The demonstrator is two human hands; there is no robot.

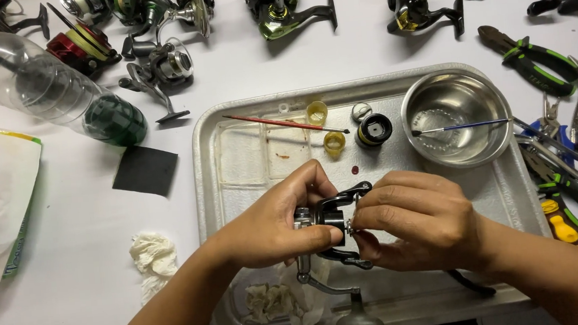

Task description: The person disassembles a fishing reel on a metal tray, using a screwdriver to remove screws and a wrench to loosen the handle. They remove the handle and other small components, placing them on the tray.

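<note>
Head view: the left hand (276, 222) is closed around a black fishing reel (331, 221), thumb and fingers clamped on its body, over a metal tray (230, 119). The right hand (414, 218) pinches a small part at the reel's right side, fingers curled tight. Beyond the right hand sits a steel bowl (487, 99) holding a blue brush (461, 127); pliers (535, 60) lie to its right.

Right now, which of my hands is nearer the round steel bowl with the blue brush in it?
Right. The right hand sits just below and left of the round steel bowl; the left hand is farther left, across the black fishing reel both hold.
</note>
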